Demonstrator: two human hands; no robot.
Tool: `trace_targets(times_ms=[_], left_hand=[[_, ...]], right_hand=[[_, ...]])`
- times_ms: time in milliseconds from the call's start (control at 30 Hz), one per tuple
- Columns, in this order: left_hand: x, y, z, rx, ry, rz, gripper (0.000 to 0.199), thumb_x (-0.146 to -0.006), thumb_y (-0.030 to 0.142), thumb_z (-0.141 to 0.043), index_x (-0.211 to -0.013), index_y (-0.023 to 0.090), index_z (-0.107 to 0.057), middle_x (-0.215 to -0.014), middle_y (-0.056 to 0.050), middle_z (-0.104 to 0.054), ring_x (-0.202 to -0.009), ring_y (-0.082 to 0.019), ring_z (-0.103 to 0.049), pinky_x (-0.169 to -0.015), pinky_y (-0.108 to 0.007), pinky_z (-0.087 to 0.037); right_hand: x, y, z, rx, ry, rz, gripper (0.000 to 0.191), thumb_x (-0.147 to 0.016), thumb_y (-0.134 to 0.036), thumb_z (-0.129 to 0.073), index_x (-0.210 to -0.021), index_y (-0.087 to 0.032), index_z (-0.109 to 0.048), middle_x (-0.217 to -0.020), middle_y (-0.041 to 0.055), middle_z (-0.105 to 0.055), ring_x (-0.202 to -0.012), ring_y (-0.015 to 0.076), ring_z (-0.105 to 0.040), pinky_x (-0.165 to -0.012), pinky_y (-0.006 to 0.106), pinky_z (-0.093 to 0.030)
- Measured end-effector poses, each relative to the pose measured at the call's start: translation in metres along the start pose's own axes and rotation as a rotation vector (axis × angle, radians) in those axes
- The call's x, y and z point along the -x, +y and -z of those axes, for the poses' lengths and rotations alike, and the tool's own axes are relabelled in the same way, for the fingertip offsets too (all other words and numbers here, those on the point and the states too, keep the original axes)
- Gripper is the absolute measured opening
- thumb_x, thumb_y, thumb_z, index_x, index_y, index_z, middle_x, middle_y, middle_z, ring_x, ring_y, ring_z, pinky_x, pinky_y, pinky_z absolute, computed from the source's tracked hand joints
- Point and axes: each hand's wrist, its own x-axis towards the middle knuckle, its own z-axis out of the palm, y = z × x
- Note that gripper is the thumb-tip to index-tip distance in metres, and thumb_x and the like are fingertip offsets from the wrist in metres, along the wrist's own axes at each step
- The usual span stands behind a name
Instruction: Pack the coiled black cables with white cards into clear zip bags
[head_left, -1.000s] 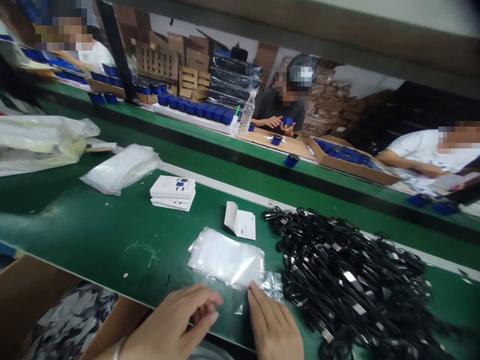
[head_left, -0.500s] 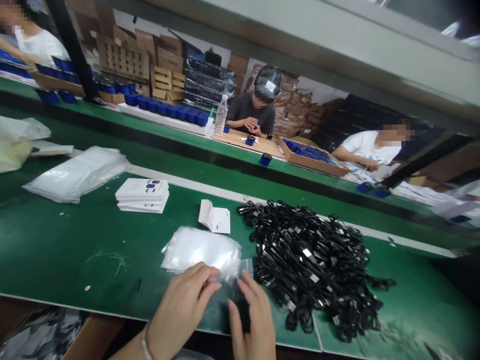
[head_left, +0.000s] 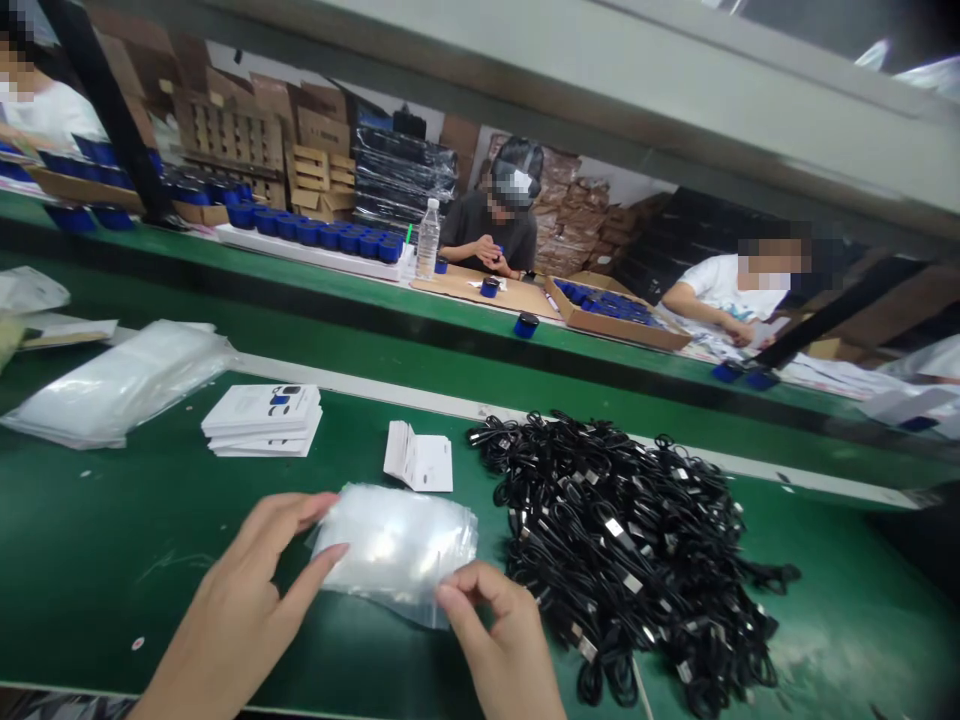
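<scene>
A stack of clear plastic zip bags (head_left: 397,545) lies on the green table in front of me. My left hand (head_left: 251,590) is at the stack's left end, thumb and fingers apart, fingertips touching its edge. At the lower right corner, my right hand (head_left: 506,635) pinches the edge of a plastic bag between thumb and forefinger. Just behind the bags are small folded white leaflets (head_left: 424,460). To the right spreads a big heap of black USB cables (head_left: 630,550), tied in loops, close to my right hand.
White printed booklets (head_left: 262,420) are stacked at the left, beside a larger pack of plastic bags (head_left: 124,380). Across the belt, co-workers sit near blue round items in a carton (head_left: 611,320) and a white tray (head_left: 315,255). A water bottle (head_left: 427,240) stands there.
My left hand has moved left to the end of the bag stack, its fingers spreading. My right hand has closed into a pinch at the lower right corner. The view has shifted slightly.
</scene>
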Motion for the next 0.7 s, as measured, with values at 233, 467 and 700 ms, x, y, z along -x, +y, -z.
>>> trace_targets(times_ms=[233, 467, 700], left_hand=[[0.008, 0.028, -0.023, 0.066, -0.266, -0.154, 0.022, -0.080, 0.044, -0.060, -0.095, 0.031, -0.068, -0.093, 0.004, -0.075, -0.079, -0.014, -0.071, -0.072, -0.012, -0.050], [-0.010, 0.047, -0.022, 0.150, -0.347, -0.020, 0.032, -0.085, 0.045, -0.048, -0.063, 0.024, -0.060, -0.055, 0.003, -0.064, -0.052, -0.014, -0.063, -0.049, -0.017, -0.044], [-0.016, 0.036, -0.023, -0.002, -0.311, -0.174, 0.025, -0.089, 0.035, -0.043, -0.071, 0.027, -0.058, -0.063, 0.006, -0.068, -0.055, -0.012, -0.066, -0.052, -0.017, -0.046]], right_hand=[[-0.015, -0.005, -0.023, 0.060, 0.010, 0.092, 0.017, -0.075, -0.018, -0.066, -0.058, -0.017, -0.062, -0.056, -0.0020, -0.061, -0.049, 0.0111, -0.050, -0.050, 0.020, -0.035], [-0.023, -0.012, -0.022, 0.125, -0.102, 0.142, 0.014, -0.080, -0.014, -0.062, -0.067, -0.019, -0.066, -0.064, -0.0006, -0.065, -0.061, 0.0134, -0.059, -0.057, 0.019, -0.040], [-0.024, -0.008, -0.027, 0.341, 0.024, 0.382, 0.014, -0.080, -0.012, -0.049, -0.076, -0.021, -0.059, -0.071, 0.0002, -0.063, -0.065, 0.0163, -0.061, -0.058, 0.023, -0.040]])
